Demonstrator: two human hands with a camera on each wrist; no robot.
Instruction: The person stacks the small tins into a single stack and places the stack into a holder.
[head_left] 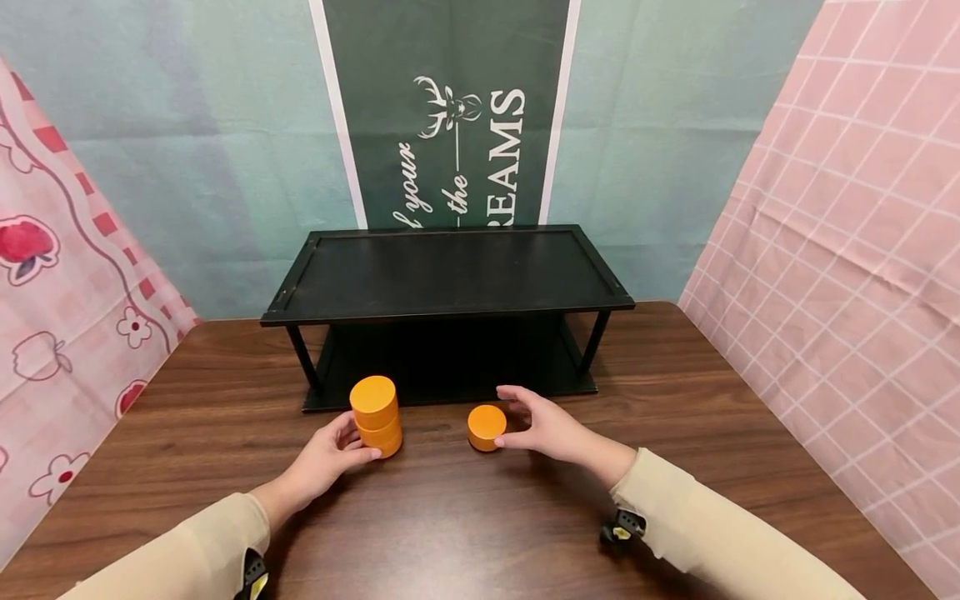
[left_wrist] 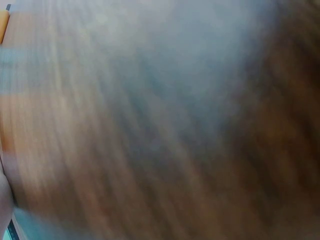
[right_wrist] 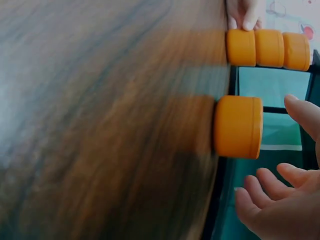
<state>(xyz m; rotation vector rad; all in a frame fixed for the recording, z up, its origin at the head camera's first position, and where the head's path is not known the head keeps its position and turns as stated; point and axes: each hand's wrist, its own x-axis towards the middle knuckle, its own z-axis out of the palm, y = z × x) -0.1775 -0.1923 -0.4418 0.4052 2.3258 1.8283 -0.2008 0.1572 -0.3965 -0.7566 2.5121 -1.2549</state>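
Left hand (head_left: 326, 461): thumb and fingers curved about the lower part of an orange stack (head_left: 378, 416), holding it; grip firmness cannot be told.

Right hand (head_left: 542, 427): relaxed, thumb and fingers parted, grasping nothing, just beside a single orange disc (head_left: 487, 427).

Orange stack: three plain discs, upright, on the table (head_left: 450, 525), in front of the black shelf (head_left: 465, 271). Single disc: flat on the table, right of the stack, apart from it.

Hazards, as judged: a sideways nudge from the left hand could slide or topple the loose-looking tiers; a brush of the right thumb could push the single disc away.

Edges and room: the shelf's front lower edge lies just behind the discs, limiting backward movement; its raised top overhangs the lower board. A strip of table separates stack and disc; broader room extends toward the person.
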